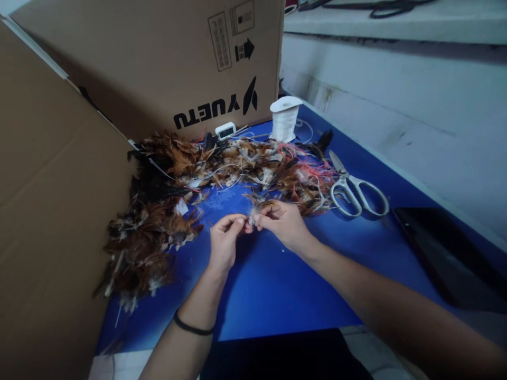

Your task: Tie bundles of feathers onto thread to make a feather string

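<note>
A small bunch of feathers (255,201), brown-tipped with pale grey fluff at its base, is held upright between my two hands above the blue table (253,295). My right hand (285,224) pinches the fluffy base from the right, thumb against fingers. From the left, my left hand (226,237) is closed with thumb and index finger at the bunch's lower end; its fingertips are partly hidden there. Just beyond them curves a long heap of brown, black and white feathers (233,158), with pink and white strings (299,171) tangled in its right part.
Silver scissors (350,190) lie partly open at the right of the heap. Behind it stand a white spool of cord (284,120) and a small white digital display (225,130). A dark flat device (447,253) lies at right. Cardboard (150,63) walls the left and back.
</note>
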Demonstrator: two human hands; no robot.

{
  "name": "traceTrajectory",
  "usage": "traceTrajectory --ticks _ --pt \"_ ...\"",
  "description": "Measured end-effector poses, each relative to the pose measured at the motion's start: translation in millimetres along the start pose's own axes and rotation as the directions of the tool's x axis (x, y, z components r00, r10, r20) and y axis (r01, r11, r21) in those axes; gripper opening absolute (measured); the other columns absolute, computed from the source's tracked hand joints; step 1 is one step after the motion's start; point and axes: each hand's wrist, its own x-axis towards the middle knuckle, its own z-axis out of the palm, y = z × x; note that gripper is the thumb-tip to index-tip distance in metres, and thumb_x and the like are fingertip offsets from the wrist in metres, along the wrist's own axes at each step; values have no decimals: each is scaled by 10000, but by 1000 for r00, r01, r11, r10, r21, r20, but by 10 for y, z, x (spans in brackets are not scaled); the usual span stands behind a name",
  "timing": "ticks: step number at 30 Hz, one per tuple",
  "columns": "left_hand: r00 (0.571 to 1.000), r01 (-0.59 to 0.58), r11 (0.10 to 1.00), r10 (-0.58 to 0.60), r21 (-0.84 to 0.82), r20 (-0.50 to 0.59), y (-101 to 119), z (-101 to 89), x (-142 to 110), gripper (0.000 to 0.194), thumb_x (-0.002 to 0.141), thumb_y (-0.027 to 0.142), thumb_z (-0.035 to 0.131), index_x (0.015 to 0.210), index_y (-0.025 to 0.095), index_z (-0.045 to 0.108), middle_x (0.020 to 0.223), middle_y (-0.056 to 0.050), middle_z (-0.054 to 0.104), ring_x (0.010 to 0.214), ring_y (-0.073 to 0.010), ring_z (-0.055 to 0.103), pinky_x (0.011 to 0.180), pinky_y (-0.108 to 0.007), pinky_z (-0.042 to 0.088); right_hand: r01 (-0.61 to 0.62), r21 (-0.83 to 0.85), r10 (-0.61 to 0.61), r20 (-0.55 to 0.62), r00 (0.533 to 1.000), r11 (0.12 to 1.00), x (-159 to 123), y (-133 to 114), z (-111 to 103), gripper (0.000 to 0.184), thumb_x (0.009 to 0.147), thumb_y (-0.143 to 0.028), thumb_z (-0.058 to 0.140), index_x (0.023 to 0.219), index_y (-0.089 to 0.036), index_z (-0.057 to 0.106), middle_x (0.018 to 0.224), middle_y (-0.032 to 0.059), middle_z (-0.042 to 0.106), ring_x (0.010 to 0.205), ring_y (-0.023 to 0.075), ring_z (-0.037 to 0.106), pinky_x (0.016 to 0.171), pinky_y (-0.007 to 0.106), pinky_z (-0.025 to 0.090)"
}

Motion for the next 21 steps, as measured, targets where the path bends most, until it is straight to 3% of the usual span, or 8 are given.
traceTrajectory --ticks 6,13,16,18,21 --pt "989 147 978 -142 -150 46 29 -8 7 308 666 302 765 887 142 621 684 -5 658 592 -91 627 598 -214 528 -3 42 1 29 1000 999 8 30 -25 225 595 -254 736 605 -151 535 530 -18 579 490 97 553 540 257 458" --pt "976 170 984 -161 -52 147 24 -19 -10 344 624 294 799 864 107 639 671 -30 665 526 -77 588 535 -205 511 39 20 -40 48 998 999 21 55 -48 186 609 -225 723 581 -143 558 529 -14 585 491 88 544 536 239 444" --pt "982 81 994 -92 70 166 24 -37 -5 314 648 311 778 861 113 661 672 -30 661 522 -93 592 523 -227 513 47 41 -50 53 997 998 26 80 -45 188 598 -204 731 582 -143 554 529 -20 581 480 84 538 530 235 442" --pt "986 -47 978 13 201 167 31 -61 1 242 695 313 738 842 129 682 688 -22 648 516 -94 589 521 -234 510 44 66 -48 56 997 997 25 87 -39 187 587 -185 736 588 -145 553 555 -17 589 487 86 542 526 239 446" --pt "948 -309 843 237 441 211 57 -101 3 144 787 285 645 805 156 707 708 -18 626 517 -81 570 530 -225 491 44 78 -50 78 996 996 14 75 -28 170 593 -180 729 595 -146 563 603 -1 607 529 101 557 534 252 458"
